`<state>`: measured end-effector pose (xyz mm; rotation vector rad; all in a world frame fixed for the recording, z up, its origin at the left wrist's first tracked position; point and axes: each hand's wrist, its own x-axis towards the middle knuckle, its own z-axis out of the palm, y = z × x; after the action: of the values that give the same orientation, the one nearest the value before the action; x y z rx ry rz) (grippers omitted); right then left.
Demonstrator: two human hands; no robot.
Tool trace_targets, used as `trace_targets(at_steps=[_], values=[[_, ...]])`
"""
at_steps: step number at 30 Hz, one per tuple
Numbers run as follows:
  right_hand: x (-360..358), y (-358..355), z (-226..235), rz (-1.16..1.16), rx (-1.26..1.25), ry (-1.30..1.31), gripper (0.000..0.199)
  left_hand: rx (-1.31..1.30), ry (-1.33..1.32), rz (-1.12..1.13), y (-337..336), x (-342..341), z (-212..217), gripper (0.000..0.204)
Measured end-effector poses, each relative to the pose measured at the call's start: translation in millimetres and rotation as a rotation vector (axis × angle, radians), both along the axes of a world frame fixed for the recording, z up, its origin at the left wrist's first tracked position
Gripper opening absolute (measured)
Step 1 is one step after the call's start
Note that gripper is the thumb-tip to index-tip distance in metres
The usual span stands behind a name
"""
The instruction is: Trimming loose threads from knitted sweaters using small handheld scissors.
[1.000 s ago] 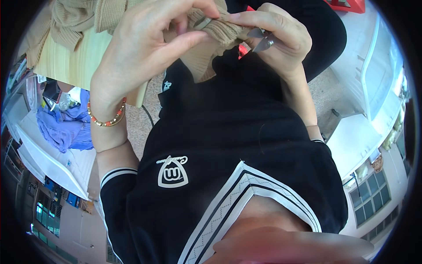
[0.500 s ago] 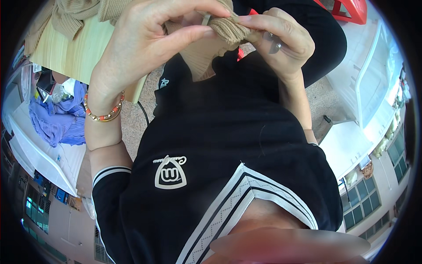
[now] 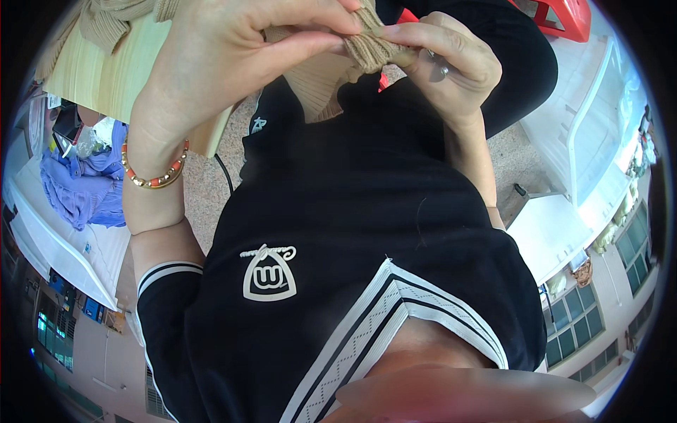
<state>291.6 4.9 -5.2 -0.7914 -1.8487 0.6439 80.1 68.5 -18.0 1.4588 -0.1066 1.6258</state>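
A beige ribbed knit piece [image 3: 331, 70] hangs in front of my black top, held up close to the camera. My left hand [image 3: 233, 56], with a bead bracelet at the wrist, pinches its upper edge between thumb and fingers. My right hand [image 3: 444, 60] grips the same folded edge from the right side, and a small metal tool [image 3: 437, 62] shows between its fingers. More beige knit fabric [image 3: 113, 17] lies on the pale wooden table [image 3: 106, 77] at the upper left.
Blue cloth [image 3: 81, 180] lies in a white tray at the left. A red plastic stool [image 3: 557, 17] stands at the upper right, white tables beside it. A black cable [image 3: 226, 176] runs across the speckled floor.
Both hands have shifted a little to the right and closer together on the knit edge; the camera has tilted slightly, so the blue cloth sits lower left.
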Motion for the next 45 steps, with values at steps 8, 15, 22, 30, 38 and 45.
trace_targets(at_steps=[8, 15, 22, 30, 38, 45], values=[[-2, 1, 6, 0.046, 0.062, -0.047, 0.03, -0.032, 0.595, -0.042, 5, -10, 22, 0.015], [1, 1, 1, 0.031, 0.077, -0.043, 0.031, 0.009, -0.132, -0.344, 12, 0, -18, 0.014], [7, 0, 1, 0.073, 0.025, -0.04, 0.028, 0.029, -0.205, -0.382, 15, 5, -27, 0.013], [7, 1, -6, 0.117, -0.068, 0.051, 0.027, -0.078, -0.107, -0.299, 5, -1, -28, 0.008], [4, 1, -1, 0.217, -0.121, 0.094, 0.025, -0.209, -0.091, -0.453, -1, -9, -29, 0.008], [-1, 4, 0, 0.226, -0.065, 0.11, 0.025, -0.272, -0.116, -0.639, 2, -15, -39, 0.008]])
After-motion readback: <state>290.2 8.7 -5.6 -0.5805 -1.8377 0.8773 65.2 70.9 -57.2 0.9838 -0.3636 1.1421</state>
